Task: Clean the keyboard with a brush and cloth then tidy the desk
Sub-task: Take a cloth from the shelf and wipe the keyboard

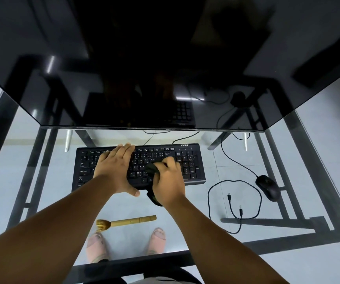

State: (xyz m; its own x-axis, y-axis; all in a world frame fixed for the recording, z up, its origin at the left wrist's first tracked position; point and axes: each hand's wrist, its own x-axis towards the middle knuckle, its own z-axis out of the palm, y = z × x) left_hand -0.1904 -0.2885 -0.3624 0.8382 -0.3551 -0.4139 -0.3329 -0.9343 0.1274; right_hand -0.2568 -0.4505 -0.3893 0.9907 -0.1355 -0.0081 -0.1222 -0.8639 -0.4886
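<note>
A black keyboard (187,160) lies on the glass desk (185,228) in front of the monitor. My left hand (116,169) rests flat on the keyboard's left half, fingers straight and thumb over its front edge. My right hand (168,181) grips a dark cloth (151,169) and presses it on the keys right of centre; part of the cloth hangs below the wrist. A wooden brush (128,221) with tan bristles lies on the desk near the front edge, bristles to the left.
A large dark monitor (165,68) fills the top of the view. A black mouse (268,187) sits right of the keyboard, its cable running back. A loose black cable (234,201) loops on the desk at the right. My feet show through the glass.
</note>
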